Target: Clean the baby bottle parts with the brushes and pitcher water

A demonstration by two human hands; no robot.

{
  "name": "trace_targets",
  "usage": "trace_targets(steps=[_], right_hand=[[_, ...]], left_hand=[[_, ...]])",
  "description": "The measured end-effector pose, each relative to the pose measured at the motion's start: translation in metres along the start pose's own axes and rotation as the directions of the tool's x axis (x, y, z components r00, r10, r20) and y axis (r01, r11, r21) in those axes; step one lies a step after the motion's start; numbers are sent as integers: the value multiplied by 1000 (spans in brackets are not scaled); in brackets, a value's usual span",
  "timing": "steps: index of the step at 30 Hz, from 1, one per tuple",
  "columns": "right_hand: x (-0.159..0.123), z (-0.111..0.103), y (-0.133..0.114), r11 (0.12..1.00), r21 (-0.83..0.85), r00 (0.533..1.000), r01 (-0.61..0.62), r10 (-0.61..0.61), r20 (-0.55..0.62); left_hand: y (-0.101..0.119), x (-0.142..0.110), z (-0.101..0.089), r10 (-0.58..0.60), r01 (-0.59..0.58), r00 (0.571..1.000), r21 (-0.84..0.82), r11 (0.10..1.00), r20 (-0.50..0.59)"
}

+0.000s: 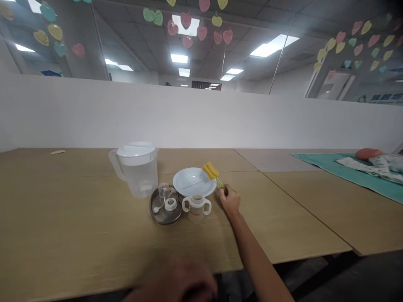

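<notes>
My right hand (230, 200) is closed around the green handle of a bottle brush with a yellow sponge head (210, 170). The sponge is at the right rim of a white bowl (185, 176); I cannot tell whether it touches. In front of the bowl stands a clear two-handled baby cup (196, 212) with its top off. Left of the cup, a metal tray (166, 219) carries a white ring-shaped cap (171, 204), a small clear dome cover (164, 191) and a straw piece (158, 208). My left hand (185, 277) is smeared by motion at the bottom edge, its fingers not readable.
A clear plastic pitcher (141, 178) with a white lid stands behind the tray. At the far right, a teal mat (333, 167) bears patterned cloth (362, 167) and a reddish item (369, 154). A white wall (189, 117) borders the table's back; its front edge is near me.
</notes>
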State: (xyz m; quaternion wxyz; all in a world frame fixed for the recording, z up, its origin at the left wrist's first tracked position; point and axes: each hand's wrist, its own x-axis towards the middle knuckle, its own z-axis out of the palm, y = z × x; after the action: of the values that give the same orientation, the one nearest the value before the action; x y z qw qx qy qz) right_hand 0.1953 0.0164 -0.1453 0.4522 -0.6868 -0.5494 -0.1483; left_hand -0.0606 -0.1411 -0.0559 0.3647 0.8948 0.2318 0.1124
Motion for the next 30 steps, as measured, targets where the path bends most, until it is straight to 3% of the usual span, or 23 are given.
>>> trace_targets(steps=[1, 3, 5, 7, 10, 12, 15, 17, 21, 25, 30], right_hand=[[0, -1, -1, 1000, -3, 1000, -1, 1, 2], [-1, -4, -2, 1000, -9, 1000, -4, 4, -1], [-2, -7, -4, 1000, -13, 1000, -4, 4, -10], [-2, -7, -4, 1000, -11, 1000, 1, -1, -22], [-1, -5, -4, 1000, -4, 999, 17, -17, -37], [0, -4, -4, 1000, 0, 999, 28, -28, -45], [1, -5, -6, 999, 5, 997, 40, -39, -64], [2, -8, -8, 999, 11, 996, 39, -38, -85], [6, -23, -15, 988, 2, 971, 154, -151, -187], [20, -44, -29, 924, -114, 891, 364, -381, -247], [44, -58, -50, 880, -184, 852, 439, -472, -224]], left_hand=[[-3, 8, -13, -2, 5, 996, 36, 999, -91], [-16, 29, -37, 64, 43, 927, 273, 961, -370], [-36, 51, -53, 126, 123, 858, 438, 891, -498], [-59, 69, -59, 155, 133, 861, 509, 850, -484], [-83, 82, -55, 160, 101, 873, 491, 865, -461], [-86, 83, -51, 155, 69, 857, 408, 911, -491], [-73, 82, -55, 118, 15, 844, 243, 970, -523], [-60, 84, -68, 93, 8, 829, 177, 984, -552], [-46, 99, -112, 112, 30, 733, 196, 980, -671], [-52, 117, -151, 269, 27, 679, 389, 921, -683], [-72, 124, -171, 279, 118, 662, 464, 878, -696]])
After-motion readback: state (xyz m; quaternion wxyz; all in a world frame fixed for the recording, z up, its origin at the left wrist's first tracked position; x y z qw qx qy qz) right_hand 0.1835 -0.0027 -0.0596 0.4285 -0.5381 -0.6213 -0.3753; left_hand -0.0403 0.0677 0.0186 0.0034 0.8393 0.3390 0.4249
